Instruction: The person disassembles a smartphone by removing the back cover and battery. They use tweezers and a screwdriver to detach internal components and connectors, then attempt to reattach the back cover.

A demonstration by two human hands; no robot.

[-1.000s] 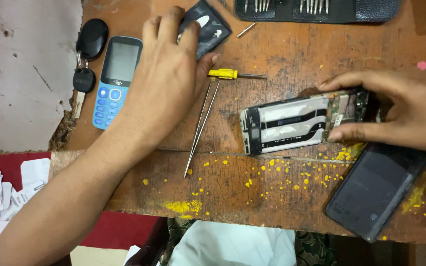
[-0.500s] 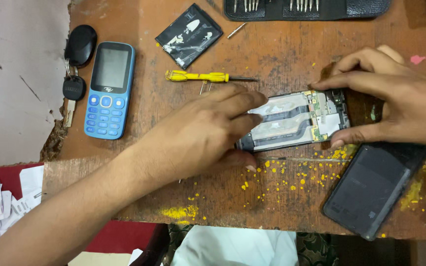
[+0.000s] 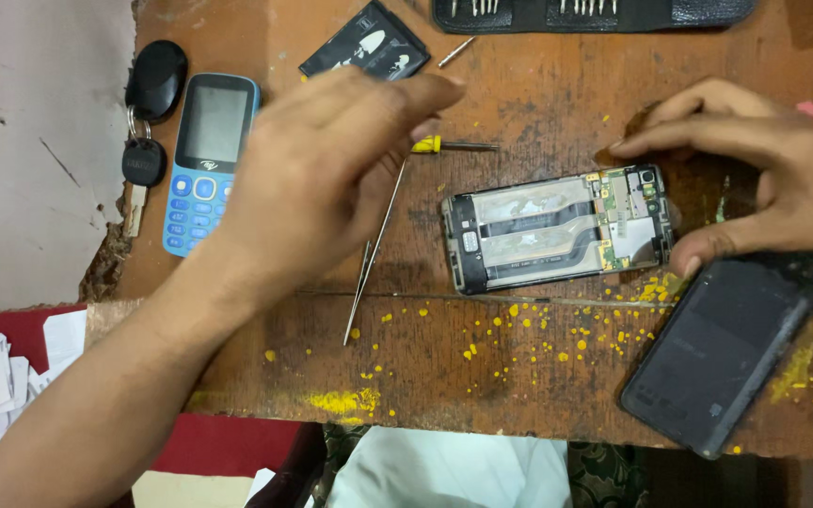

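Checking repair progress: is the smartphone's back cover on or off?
Off: the smartphone lies with circuit board and ribbon cables exposed; a dark back cover lies beside it.

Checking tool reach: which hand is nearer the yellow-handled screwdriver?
Left. The left hand hovers over the yellow-handled screwdriver, covering part of its handle; the right hand is off to its right, touching the opened phone.
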